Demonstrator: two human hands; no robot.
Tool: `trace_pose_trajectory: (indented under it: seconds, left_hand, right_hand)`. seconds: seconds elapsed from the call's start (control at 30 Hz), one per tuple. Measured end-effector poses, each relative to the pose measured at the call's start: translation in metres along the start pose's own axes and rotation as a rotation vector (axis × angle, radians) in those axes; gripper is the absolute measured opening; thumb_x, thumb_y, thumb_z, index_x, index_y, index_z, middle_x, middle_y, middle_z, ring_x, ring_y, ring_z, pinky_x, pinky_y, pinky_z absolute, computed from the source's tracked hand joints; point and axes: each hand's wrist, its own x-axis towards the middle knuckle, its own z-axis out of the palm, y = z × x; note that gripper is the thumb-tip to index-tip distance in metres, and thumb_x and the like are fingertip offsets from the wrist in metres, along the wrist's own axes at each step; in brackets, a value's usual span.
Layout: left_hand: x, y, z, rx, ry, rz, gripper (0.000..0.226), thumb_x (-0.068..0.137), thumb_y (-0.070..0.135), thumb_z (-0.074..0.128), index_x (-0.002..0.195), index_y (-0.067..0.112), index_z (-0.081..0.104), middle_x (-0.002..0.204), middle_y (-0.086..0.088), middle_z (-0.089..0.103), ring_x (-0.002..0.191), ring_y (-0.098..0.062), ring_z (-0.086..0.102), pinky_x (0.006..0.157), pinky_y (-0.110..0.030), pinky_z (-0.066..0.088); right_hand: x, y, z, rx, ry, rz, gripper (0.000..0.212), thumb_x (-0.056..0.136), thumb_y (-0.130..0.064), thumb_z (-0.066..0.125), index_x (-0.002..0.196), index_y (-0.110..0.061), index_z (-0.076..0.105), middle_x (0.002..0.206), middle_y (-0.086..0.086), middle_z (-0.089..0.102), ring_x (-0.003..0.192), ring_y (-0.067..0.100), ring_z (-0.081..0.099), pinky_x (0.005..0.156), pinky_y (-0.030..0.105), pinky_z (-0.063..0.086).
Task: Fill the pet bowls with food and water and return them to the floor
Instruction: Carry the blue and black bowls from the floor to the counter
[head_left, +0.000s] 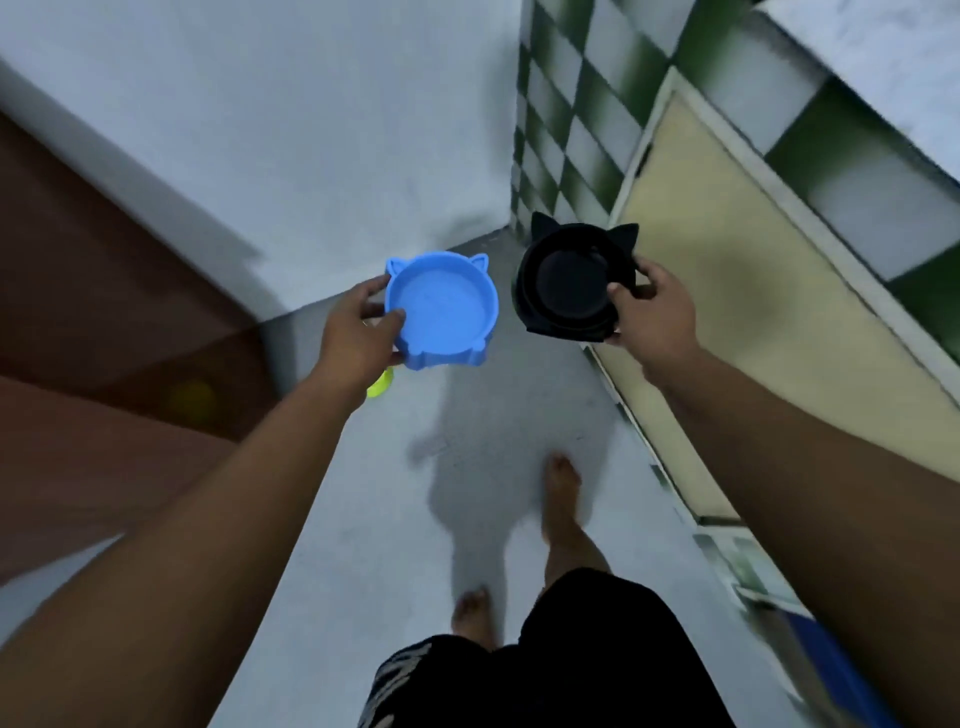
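My left hand (358, 332) grips the blue cat-eared bowl (441, 309), my right hand (652, 306) the black cat-eared bowl (569, 283); both look empty, so filling remains

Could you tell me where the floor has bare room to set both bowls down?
The grey floor ahead of the bare feet is bare up to the corner of the white wall. Beside the brown door it is tighter: a yellow-green object lies under the blue bowl.

No legible text — none anywhere
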Motion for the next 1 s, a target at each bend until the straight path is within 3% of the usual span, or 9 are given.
trace_pose_trajectory:
  seconds: [0.13,0.33,0.53,0.67,0.77,0.93,1.0]
  left_hand:
    - [-0.062,0.012,0.024,0.017,-0.124,0.032,0.040,0.096,0.003,0.063,0.127,0.027,0.062,0.117,-0.007,0.065,0.103,-0.028,0.069,0.060,-0.036,0.061]
    - [-0.150,0.014,0.101,0.103,-0.373,0.097,0.045,0.095,0.006,0.065,0.136,0.024,0.061,0.122,-0.011,0.067,0.106,-0.030,0.071,0.067,-0.046,0.064]
    - [-0.259,0.005,0.204,0.151,-0.561,0.149,0.039,0.097,0.005,0.063,0.132,0.022,0.059,0.117,-0.008,0.067,0.096,-0.024,0.070,0.060,-0.034,0.061]
    - [-0.349,-0.012,0.280,0.197,-0.682,0.168,0.041,0.098,0.006,0.063,0.135,0.022,0.058,0.117,-0.008,0.068,0.100,-0.027,0.070,0.062,-0.035,0.061]
    - [-0.417,-0.033,0.336,0.203,-0.758,0.162,0.040,0.098,0.006,0.064,0.133,0.023,0.060,0.122,-0.009,0.068,0.104,-0.032,0.070,0.064,-0.037,0.061]
    - [-0.513,-0.065,0.423,0.229,-0.889,0.141,0.036,0.098,0.006,0.063,0.130,0.023,0.062,0.123,-0.007,0.068,0.103,-0.032,0.071,0.067,-0.042,0.062]
    - [-0.545,-0.067,0.459,0.248,-0.938,0.162,0.038,0.098,0.005,0.063,0.132,0.021,0.062,0.120,-0.005,0.069,0.099,-0.029,0.073,0.061,-0.036,0.061]
  right_hand:
    - [-0.079,0.016,-0.071,0.050,0.124,0.023,0.048,0.085,-0.034,0.068,0.131,-0.034,0.059,0.090,-0.003,0.069,0.085,0.023,0.072,0.074,0.050,0.062]
    - [-0.185,0.057,-0.188,0.095,0.296,0.080,0.044,0.091,-0.028,0.067,0.134,-0.031,0.059,0.094,-0.002,0.067,0.088,0.024,0.071,0.073,0.048,0.063]
    - [-0.281,0.120,-0.321,0.253,0.477,0.135,0.042,0.095,-0.021,0.065,0.135,-0.025,0.058,0.103,-0.005,0.068,0.091,0.024,0.072,0.068,0.048,0.063]
    - [-0.353,0.171,-0.416,0.230,0.617,0.160,0.039,0.088,-0.029,0.069,0.126,-0.033,0.062,0.100,-0.007,0.073,0.089,0.019,0.073,0.074,0.049,0.062]
    - [-0.409,0.208,-0.480,0.186,0.712,0.173,0.036,0.092,-0.023,0.068,0.127,-0.028,0.063,0.089,-0.005,0.070,0.082,0.021,0.073,0.074,0.047,0.063]
    - [-0.482,0.263,-0.579,0.132,0.869,0.250,0.038,0.093,-0.022,0.068,0.130,-0.024,0.062,0.083,-0.006,0.065,0.071,0.013,0.067,0.070,0.034,0.062]
    - [-0.502,0.279,-0.616,0.176,0.930,0.288,0.039,0.092,-0.023,0.069,0.130,-0.028,0.061,0.085,-0.005,0.066,0.078,0.018,0.071,0.071,0.042,0.063]
